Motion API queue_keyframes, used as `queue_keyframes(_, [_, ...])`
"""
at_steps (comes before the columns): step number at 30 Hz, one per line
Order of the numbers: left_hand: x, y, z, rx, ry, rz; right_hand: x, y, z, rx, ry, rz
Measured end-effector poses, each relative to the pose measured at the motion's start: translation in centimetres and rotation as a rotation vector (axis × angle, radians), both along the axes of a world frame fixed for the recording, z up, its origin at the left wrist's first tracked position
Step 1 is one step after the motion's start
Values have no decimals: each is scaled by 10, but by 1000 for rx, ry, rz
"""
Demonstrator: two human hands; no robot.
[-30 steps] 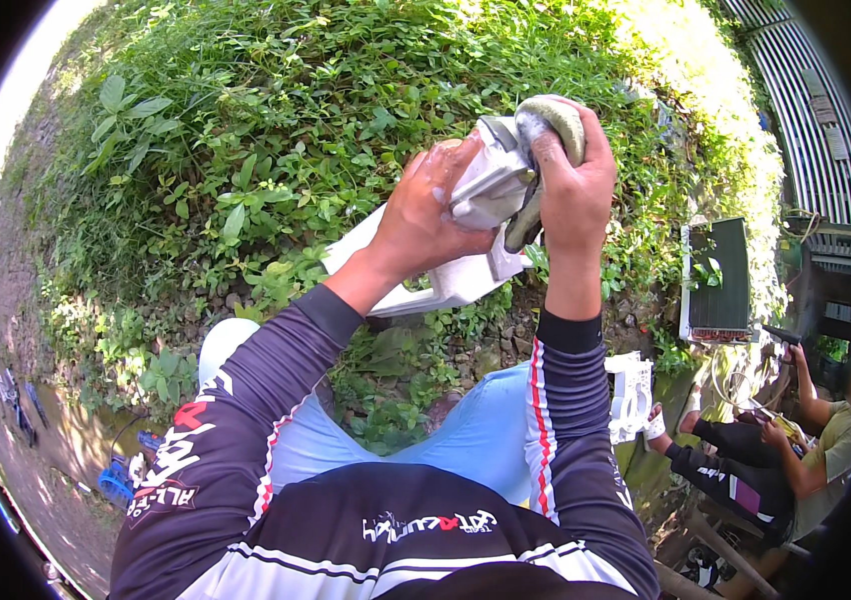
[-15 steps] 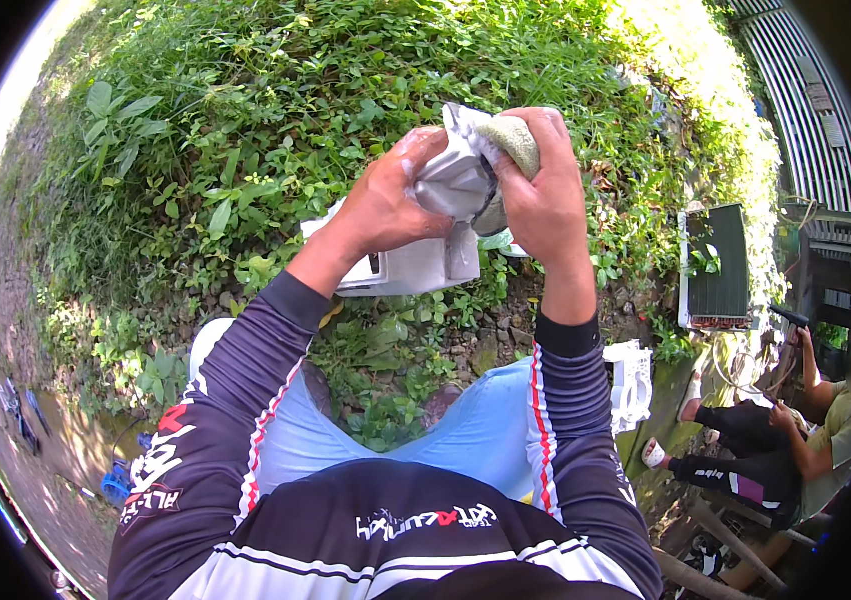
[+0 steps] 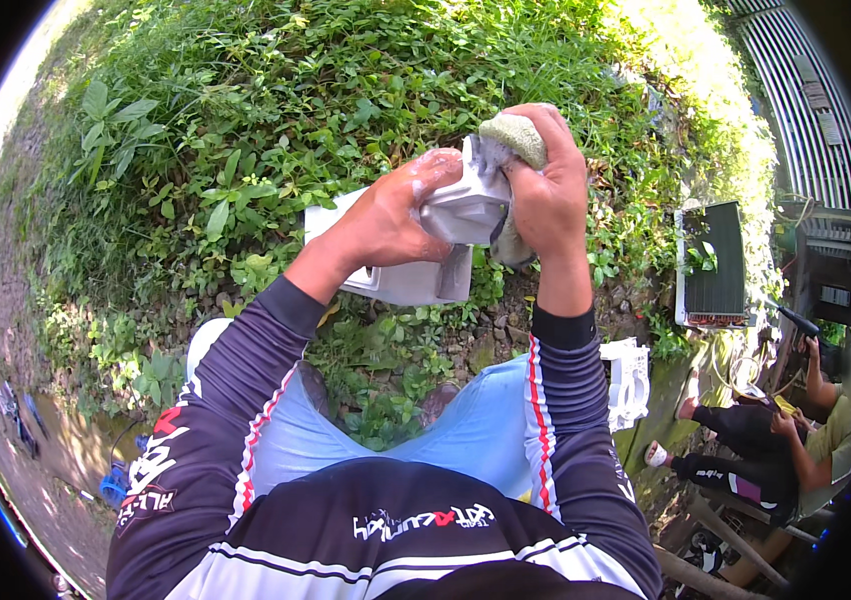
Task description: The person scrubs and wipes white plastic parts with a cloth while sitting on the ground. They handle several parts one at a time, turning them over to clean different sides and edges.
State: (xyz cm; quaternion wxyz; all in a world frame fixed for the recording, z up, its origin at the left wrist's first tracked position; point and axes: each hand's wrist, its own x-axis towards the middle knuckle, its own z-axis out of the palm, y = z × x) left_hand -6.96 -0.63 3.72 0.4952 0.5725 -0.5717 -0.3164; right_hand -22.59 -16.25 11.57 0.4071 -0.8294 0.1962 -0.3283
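My left hand [image 3: 391,215] is closed around a soapy, light-grey moulded plastic part [image 3: 466,208], thumb below and fingers over its far side. In my right hand [image 3: 551,185] is a pale green sponge [image 3: 514,135], pressed against the part's right edge and partly hidden by my fingers. Suds show on the left fingers and between sponge and part. Just below and behind the part lies a larger white plastic housing [image 3: 401,285], partly covered by my left hand and wrist.
Leafy weeds and stony soil surround me. At right stand a finned coil unit [image 3: 714,265] and a white plastic frame [image 3: 627,385] beside my right forearm. Farther right a person [image 3: 826,440] sits holding a dark tool [image 3: 794,320]. A blue object [image 3: 116,485] lies at lower left.
The plastic part has tilted and moved slightly down and right, with the sponge still against its edge. The seated person's hands have shifted, and a yellow item shows there.
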Motion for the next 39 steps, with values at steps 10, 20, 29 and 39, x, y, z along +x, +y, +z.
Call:
queue_keyframes(10, [-2, -11, 4, 88, 71, -17, 7, 11, 2, -285, -39, -73])
queue_keyframes(20, [34, -14, -1, -98, 459, 199, 9, 12, -18, -83, 30, -251])
queue_keyframes(29, [46, 2, 32, -128, 552, 137, 2, 5, -26, 341, -290, -145])
queue_keyframes(39, [39, -16, 19, -33, 336, 486, 8, 23, -27, 858, -572, 157])
